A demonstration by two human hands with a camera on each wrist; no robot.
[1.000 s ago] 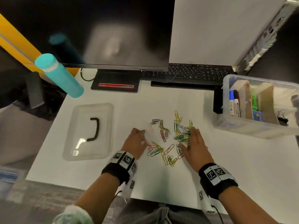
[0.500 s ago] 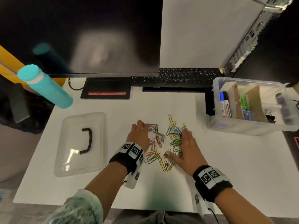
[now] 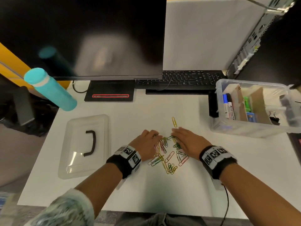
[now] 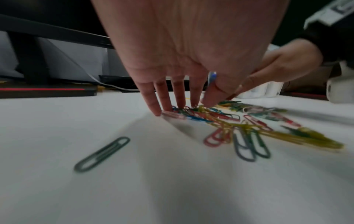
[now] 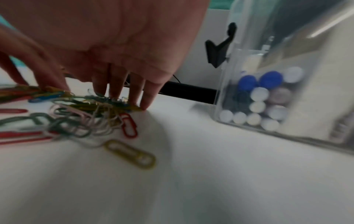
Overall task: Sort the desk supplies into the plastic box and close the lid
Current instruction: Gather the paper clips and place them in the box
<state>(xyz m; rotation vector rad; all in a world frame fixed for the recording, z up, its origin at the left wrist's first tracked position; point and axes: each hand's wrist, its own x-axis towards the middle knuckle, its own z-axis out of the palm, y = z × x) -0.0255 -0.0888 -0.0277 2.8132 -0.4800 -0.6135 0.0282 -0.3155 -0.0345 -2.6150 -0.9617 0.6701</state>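
Observation:
A heap of coloured paper clips [image 3: 167,154] lies on the white desk between my two hands. My left hand [image 3: 147,141] touches the heap's left side with straight fingers [image 4: 162,97] on the clips [image 4: 220,118]. My right hand [image 3: 184,137] touches the right side, its fingertips [image 5: 134,94] on the clips [image 5: 82,110]. One yellow clip [image 3: 174,122] lies alone just beyond the hands. The clear plastic box [image 3: 250,129] stands open at the right, with markers and cardboard dividers inside. Its clear lid [image 3: 84,145] with a black handle lies flat at the left.
A teal bottle [image 3: 50,90] stands at the back left. The monitor [image 3: 81,38], its black base [image 3: 110,92] and a keyboard [image 3: 179,79] line the back edge. A loose dark green clip [image 4: 101,154] lies near my left wrist. A computer tower [image 3: 260,38] stands at the back right.
Both hands have drawn closer together, and the scattered clips now lie in a tighter heap between them. One yellow clip stays outside the heap.

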